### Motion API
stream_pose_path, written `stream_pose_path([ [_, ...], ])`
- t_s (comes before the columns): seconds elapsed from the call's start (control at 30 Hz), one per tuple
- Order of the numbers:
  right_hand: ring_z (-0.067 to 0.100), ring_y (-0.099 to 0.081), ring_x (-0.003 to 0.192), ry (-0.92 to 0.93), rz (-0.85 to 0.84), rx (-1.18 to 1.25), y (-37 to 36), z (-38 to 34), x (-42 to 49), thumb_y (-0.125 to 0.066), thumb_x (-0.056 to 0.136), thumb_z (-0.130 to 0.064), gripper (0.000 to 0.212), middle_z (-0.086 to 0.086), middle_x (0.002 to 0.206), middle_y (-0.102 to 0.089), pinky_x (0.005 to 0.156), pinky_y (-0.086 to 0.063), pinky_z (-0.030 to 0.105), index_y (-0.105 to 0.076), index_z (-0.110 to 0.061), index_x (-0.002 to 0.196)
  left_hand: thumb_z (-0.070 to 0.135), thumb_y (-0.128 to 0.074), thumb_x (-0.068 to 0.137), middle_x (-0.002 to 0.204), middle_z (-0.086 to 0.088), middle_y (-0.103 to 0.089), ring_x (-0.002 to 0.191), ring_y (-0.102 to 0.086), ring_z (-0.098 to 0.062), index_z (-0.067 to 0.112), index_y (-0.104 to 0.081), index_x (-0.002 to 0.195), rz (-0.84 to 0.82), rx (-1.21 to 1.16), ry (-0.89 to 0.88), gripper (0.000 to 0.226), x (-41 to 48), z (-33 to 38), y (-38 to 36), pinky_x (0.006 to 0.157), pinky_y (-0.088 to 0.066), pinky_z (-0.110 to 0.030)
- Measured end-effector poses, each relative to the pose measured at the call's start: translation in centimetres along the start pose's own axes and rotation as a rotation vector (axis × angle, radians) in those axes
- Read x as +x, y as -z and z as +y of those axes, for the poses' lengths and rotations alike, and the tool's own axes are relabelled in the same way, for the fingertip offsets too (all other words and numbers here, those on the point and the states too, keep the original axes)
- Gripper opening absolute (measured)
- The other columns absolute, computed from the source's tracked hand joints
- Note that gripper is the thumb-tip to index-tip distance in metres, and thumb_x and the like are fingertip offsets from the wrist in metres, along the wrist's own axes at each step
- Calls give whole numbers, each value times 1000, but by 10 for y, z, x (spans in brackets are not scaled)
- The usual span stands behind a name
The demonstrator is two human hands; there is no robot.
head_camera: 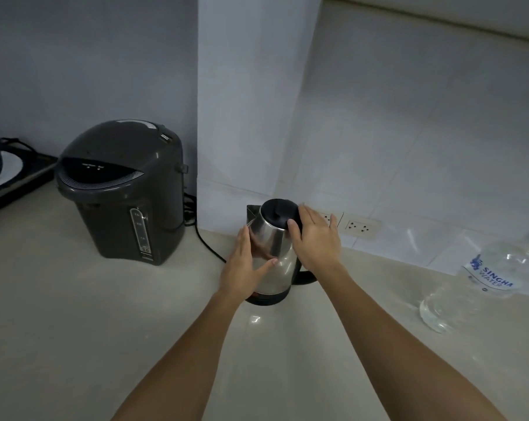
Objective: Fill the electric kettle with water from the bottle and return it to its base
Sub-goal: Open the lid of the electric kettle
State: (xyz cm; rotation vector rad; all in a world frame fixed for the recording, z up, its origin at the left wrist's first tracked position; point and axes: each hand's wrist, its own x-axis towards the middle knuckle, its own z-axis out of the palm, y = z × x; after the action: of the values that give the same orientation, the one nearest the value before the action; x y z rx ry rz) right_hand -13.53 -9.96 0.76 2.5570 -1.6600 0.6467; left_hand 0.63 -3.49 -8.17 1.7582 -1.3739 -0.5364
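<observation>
A stainless steel electric kettle (272, 247) with a black lid (279, 213) stands upright on its black base (269, 299) near the wall corner. My left hand (242, 262) lies flat against the kettle's left side, fingers spread. My right hand (316, 235) rests on the right edge of the lid, thumb on the rim, and hides most of the handle. A clear plastic water bottle (481, 281) with a blue and white label stands at the right of the counter, apart from both hands.
A dark grey water dispenser pot (123, 189) stands to the left, its black cord (205, 241) running toward the kettle. Wall sockets (360, 227) sit just behind the kettle. A black tray with a white plate (11, 174) lies at the far left.
</observation>
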Motion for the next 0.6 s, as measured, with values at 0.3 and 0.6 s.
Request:
stream_pose_path([
  [0.3, 30, -62, 105, -197, -77, -61, 8, -38, 29, -29, 90, -61, 64, 10, 106, -69, 115, -12, 51, -56, -9, 115, 66, -61, 78, 164, 6, -3, 148, -21, -18, 28, 8, 155, 2, 9, 16, 109, -3, 0, -1, 114, -34, -42],
  [0.6, 30, -65, 89, -227, -11, -67, 8, -41, 28, -36, 88, -54, 50, 7, 86, -69, 115, -10, 55, -59, -10, 95, 64, -62, 79, 164, 4, -4, 148, -20, -18, 24, 7, 155, 2, 11, 12, 110, -4, 1, -1, 115, -33, -41],
])
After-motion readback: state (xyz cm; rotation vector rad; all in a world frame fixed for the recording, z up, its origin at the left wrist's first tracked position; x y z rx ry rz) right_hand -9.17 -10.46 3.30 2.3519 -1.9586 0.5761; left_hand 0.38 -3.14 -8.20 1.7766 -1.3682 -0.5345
